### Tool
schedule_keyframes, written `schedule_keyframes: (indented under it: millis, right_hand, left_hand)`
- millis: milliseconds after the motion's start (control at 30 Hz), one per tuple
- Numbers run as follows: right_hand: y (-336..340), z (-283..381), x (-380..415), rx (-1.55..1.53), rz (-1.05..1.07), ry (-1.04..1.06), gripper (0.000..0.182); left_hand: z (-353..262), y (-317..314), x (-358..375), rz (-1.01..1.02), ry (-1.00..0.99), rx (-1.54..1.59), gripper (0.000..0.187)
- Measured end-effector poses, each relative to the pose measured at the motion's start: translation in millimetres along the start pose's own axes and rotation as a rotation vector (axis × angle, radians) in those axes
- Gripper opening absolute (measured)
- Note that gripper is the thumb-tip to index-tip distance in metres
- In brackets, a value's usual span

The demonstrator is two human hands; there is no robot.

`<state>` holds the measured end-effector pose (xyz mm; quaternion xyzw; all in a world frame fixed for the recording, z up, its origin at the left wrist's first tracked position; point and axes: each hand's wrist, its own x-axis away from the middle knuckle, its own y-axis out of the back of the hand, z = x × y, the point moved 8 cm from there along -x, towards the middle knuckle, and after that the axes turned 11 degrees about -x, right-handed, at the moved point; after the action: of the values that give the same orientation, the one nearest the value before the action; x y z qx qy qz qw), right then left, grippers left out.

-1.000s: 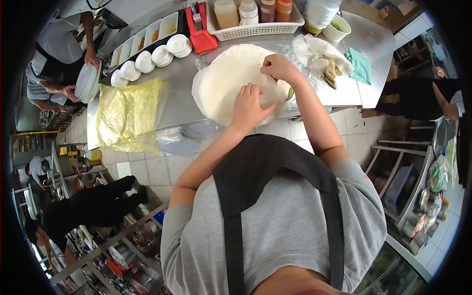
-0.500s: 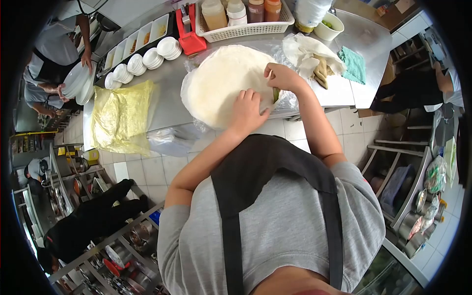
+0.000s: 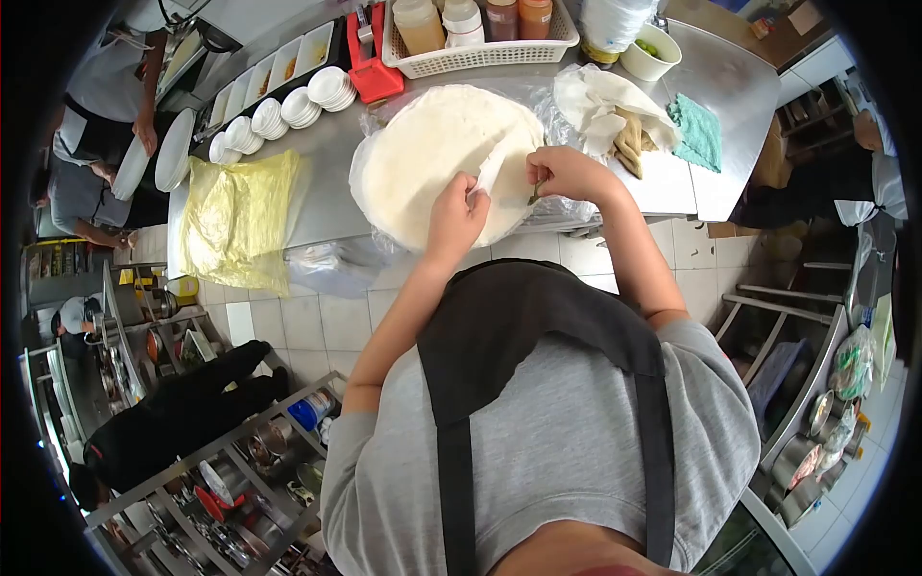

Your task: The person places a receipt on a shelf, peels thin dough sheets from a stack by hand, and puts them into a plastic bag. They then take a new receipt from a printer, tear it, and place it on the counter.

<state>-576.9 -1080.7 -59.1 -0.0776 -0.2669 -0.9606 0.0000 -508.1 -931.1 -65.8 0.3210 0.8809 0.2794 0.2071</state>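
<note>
The left hand [image 3: 458,216] had its thumb and fingers clamped on a raised fold of the sheet [image 3: 418,158], a pale, round, thin thing spread on the counter [image 3: 331,187] under and beyond those fingers. The right hand [image 3: 574,176], at the sheet's near right edge, had its fingertips closed together on a green strip [image 3: 535,195].

Straight beyond the left fingers stood a white basket [image 3: 480,61] with bottles in it: one amber [image 3: 420,27], one pale [image 3: 463,24], one dark red [image 3: 501,23] and one orange [image 3: 534,21]. Beyond the right fingers and off to their right, a bowl [image 3: 645,69] held green pieces, and next to it was a plastic-wrapped tub [image 3: 609,31]. Nearer those fingers lay a crumpled wrap [image 3: 595,94] and a teal cloth [image 3: 695,132].

Well to the left of the left fingers, a compartmented tray [image 3: 267,77] held orange and yellow bits, with stacks of small white dishes [image 3: 331,88] along it. A yellow bag [image 3: 235,226] lay nearer; its contents couldn't be made out.

The bottle tops were cut off, the tub's filling was hidden, and the strip was mostly covered by the right fingers.
</note>
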Motion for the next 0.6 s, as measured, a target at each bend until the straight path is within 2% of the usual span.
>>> schedule_keyframes:
  millis: [133,200,267,333,400,500,567,600]
  right_hand:
    - [5.4,27.5,-12.4,-0.038,0.04,0.063,0.013]
    - [8.7,55.0,-20.1,0.013,-0.003,0.208,0.01]
    - [7.5,74.6,-28.7,0.024,-0.014,0.261,0.009]
    - [3.2,78.8,-38.5,0.058,-0.028,0.334,0.008]
    - [5.2,85.6,-37.3,0.044,-0.021,0.315,0.008]
    - [7.9,84.2,-34.4,0.064,0.0,0.285,0.009]
    - [12.4,78.0,-27.2,0.099,0.015,0.279,0.01]
    - [16.9,76.0,-20.9,0.117,-0.005,0.299,0.011]
  left_hand:
    - [6.9,-2.1,-0.5,0.009,0.033,0.068,0.012]
    - [7.0,-3.5,1.4,0.039,0.062,0.072,0.013]
    - [-0.9,-1.3,2.2,-0.001,0.035,0.326,0.018]
    - [-4.9,0.4,5.4,0.049,0.075,0.276,0.017]
    - [-1.4,0.3,6.1,0.092,0.112,0.226,0.016]
    - [-0.8,0.7,5.3,0.14,0.012,0.164,0.016]
    - [9.9,-1.2,5.8,0.219,0.136,0.237,0.012]
    - [16.1,0.3,4.0,0.212,0.138,0.236,0.012]
